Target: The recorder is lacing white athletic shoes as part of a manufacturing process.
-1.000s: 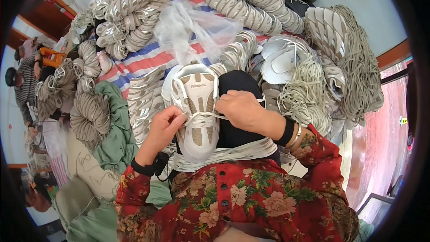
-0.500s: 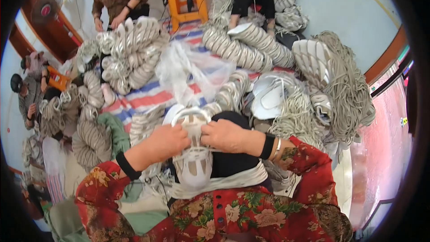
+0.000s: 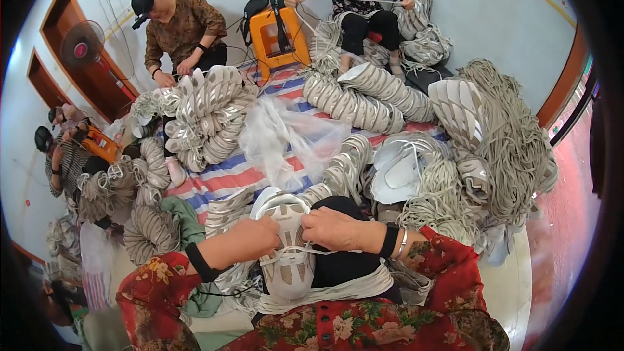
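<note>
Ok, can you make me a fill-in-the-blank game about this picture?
The left hand and right hand are both at one pale ____.
The striped sheet is red, white and ____.
The stool by the back wall is coloured ____.
The red sleeves have printed ____.

Missing words: shoe, blue, orange, flowers.

One hand-held beige-and-white shoe upper point(image 3: 286, 261) near, two orange plastic stools point(image 3: 262, 36) far, one round red-centred fan point(image 3: 81, 51) far left
</note>
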`<state>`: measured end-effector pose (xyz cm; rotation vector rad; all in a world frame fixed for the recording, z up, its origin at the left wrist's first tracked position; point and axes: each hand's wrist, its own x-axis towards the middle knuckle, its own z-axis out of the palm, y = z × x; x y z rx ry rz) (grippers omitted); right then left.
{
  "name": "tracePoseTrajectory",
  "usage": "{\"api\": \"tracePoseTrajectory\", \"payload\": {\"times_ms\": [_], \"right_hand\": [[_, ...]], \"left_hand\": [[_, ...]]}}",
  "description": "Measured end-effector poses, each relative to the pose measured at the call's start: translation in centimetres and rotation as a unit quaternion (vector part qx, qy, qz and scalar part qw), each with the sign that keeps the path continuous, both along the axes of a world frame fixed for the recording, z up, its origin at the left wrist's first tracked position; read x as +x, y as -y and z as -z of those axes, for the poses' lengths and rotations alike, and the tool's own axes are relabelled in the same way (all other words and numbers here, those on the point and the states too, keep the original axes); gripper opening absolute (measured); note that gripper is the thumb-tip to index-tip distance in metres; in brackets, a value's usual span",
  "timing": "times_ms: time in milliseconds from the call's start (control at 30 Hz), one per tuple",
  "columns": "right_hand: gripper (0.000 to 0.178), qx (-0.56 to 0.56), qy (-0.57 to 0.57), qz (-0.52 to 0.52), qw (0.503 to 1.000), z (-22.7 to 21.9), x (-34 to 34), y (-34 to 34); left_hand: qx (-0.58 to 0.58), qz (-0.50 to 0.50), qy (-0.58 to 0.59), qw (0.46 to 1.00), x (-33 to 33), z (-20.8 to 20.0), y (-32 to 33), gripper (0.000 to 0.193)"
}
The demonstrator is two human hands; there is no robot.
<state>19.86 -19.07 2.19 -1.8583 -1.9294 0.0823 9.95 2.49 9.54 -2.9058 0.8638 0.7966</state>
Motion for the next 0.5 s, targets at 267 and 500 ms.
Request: {"api": "tracePoseTrajectory", "payload": {"times_ms": [267,500], "right_hand": [[0.009,0.033,0.013,-0.002,0.999,0.9,-0.3,0.5],[0.011,0.07,0.06,0.02,0.996,1.2,-0.7,0.7]], "left_hand": [[0.016,-0.06,0.035,0.997,-0.5,0.7,1.4,0.016],[-0.325,-0.287,0.094,0.896,1.5,3.1,2.5,0.018]]}}
